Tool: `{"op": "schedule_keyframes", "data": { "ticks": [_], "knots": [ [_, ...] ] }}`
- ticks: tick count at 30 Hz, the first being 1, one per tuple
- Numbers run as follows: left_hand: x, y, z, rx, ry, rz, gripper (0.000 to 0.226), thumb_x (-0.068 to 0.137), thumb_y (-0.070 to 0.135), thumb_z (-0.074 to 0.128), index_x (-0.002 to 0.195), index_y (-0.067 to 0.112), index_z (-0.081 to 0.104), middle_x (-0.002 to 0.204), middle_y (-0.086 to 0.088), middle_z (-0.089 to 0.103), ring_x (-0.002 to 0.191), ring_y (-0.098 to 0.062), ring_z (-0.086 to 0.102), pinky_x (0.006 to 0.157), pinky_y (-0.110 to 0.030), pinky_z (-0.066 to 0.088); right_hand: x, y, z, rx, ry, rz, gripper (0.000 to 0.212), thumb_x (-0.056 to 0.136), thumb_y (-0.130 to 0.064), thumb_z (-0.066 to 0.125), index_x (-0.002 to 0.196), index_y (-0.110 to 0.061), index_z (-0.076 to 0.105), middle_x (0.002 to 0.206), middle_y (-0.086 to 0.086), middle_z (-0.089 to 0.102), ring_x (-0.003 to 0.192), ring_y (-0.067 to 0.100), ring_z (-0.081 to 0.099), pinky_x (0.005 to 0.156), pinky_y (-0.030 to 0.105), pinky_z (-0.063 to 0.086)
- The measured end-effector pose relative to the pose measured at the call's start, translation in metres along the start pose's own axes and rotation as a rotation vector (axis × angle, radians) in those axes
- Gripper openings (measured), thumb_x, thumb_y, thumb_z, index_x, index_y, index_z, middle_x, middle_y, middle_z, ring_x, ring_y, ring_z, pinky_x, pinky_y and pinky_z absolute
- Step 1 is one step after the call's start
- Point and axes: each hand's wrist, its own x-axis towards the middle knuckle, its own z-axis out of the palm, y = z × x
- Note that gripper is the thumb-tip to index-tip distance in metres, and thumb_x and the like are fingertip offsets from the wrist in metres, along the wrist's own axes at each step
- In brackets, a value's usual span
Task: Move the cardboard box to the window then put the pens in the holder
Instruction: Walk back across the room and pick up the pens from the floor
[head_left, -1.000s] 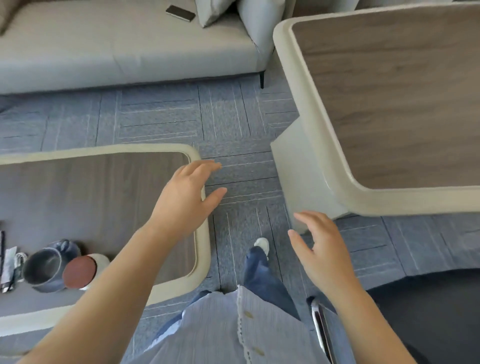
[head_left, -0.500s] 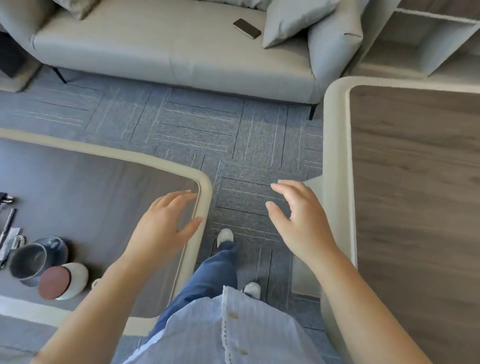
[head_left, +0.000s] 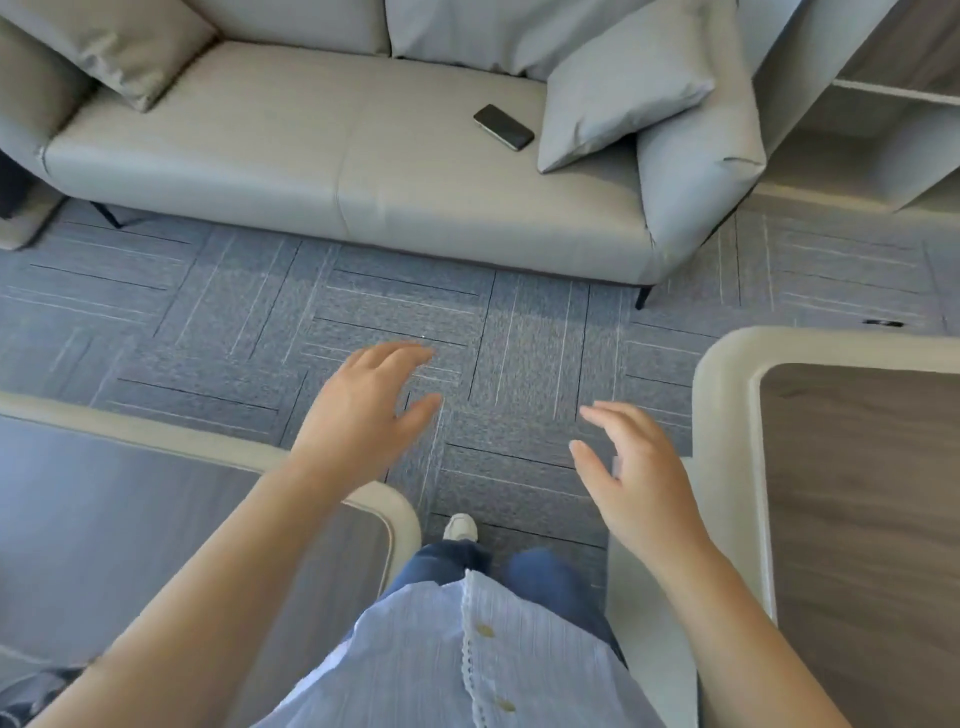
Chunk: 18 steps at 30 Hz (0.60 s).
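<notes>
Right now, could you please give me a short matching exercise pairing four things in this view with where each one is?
Things:
1. phone
2. left hand
3. right hand
4. shoe

Places:
A. on the carpet, between the two tables
B. lying on the sofa seat, beside a cushion
C. open and empty, close to the table on the right side of the view
D. open and empty, over the carpet past the corner of the table on the left side of the view

Pairs: 1-B, 2-D, 3-C, 4-A
</notes>
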Motion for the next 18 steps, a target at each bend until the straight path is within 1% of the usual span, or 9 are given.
{"op": "schedule_keyframes", "data": {
  "ticks": [2, 6, 8, 11, 16, 18],
  "knots": [
    [0.041, 0.012, -0.007, -0.001, 0.012, 0.039, 0.044, 0.082, 0.023, 0.054, 0.124, 0.014, 0.046, 0.136, -0.005, 0.047, 0.126, -0.025, 0.039, 0.103, -0.033, 0.029, 0.020, 0.007, -0.006, 0.008, -0.009, 0.037, 0.035, 0.084, -0.019, 0.053, 0.117, -0.010, 0.053, 0.130, 0.007, 0.051, 0.124, 0.020, 0.040, 0.103, 0.028, 0.027],
    [0.112, 0.038, -0.008, -0.009, 0.014, 0.093, 0.044, 0.083, 0.025, 0.053, 0.126, 0.017, 0.044, 0.138, -0.001, 0.045, 0.127, -0.022, 0.037, 0.102, -0.032, 0.029, 0.065, 0.027, -0.022, 0.028, -0.007, 0.125, 0.035, 0.085, -0.022, 0.051, 0.119, -0.013, 0.051, 0.132, 0.004, 0.049, 0.125, 0.017, 0.038, 0.098, 0.021, 0.023],
    [0.148, 0.051, -0.002, -0.005, 0.003, 0.121, 0.044, 0.084, 0.026, 0.052, 0.126, 0.017, 0.043, 0.138, -0.001, 0.044, 0.128, -0.021, 0.036, 0.103, -0.031, 0.028, 0.094, 0.039, -0.031, 0.039, 0.021, 0.151, 0.035, 0.084, -0.024, 0.051, 0.117, -0.012, 0.053, 0.130, 0.005, 0.050, 0.123, 0.018, 0.040, 0.097, 0.021, 0.024],
    [0.203, 0.072, 0.009, 0.011, -0.017, 0.156, 0.044, 0.084, 0.025, 0.052, 0.126, 0.017, 0.043, 0.138, -0.002, 0.045, 0.127, -0.021, 0.037, 0.101, -0.028, 0.027, 0.145, 0.057, -0.051, 0.058, 0.053, 0.166, 0.035, 0.085, -0.020, 0.052, 0.119, -0.012, 0.051, 0.132, 0.005, 0.049, 0.125, 0.017, 0.039, 0.101, 0.025, 0.026],
    [0.286, 0.117, 0.017, 0.079, -0.109, 0.204, 0.045, 0.084, 0.025, 0.051, 0.128, 0.017, 0.041, 0.135, -0.003, 0.048, 0.125, -0.022, 0.039, 0.101, -0.029, 0.030, 0.224, 0.088, -0.104, 0.090, 0.114, 0.188, 0.039, 0.086, -0.022, 0.049, 0.124, -0.013, 0.046, 0.135, 0.003, 0.045, 0.127, 0.015, 0.035, 0.098, 0.018, 0.020],
    [0.315, 0.133, 0.020, 0.122, -0.148, 0.228, 0.045, 0.084, 0.026, 0.051, 0.128, 0.017, 0.041, 0.135, -0.003, 0.048, 0.124, -0.022, 0.040, 0.100, -0.031, 0.031, 0.249, 0.100, -0.127, 0.107, 0.154, 0.209, 0.040, 0.086, -0.021, 0.049, 0.125, -0.013, 0.044, 0.136, 0.004, 0.044, 0.127, 0.015, 0.035, 0.099, 0.019, 0.020]
  ]
}}
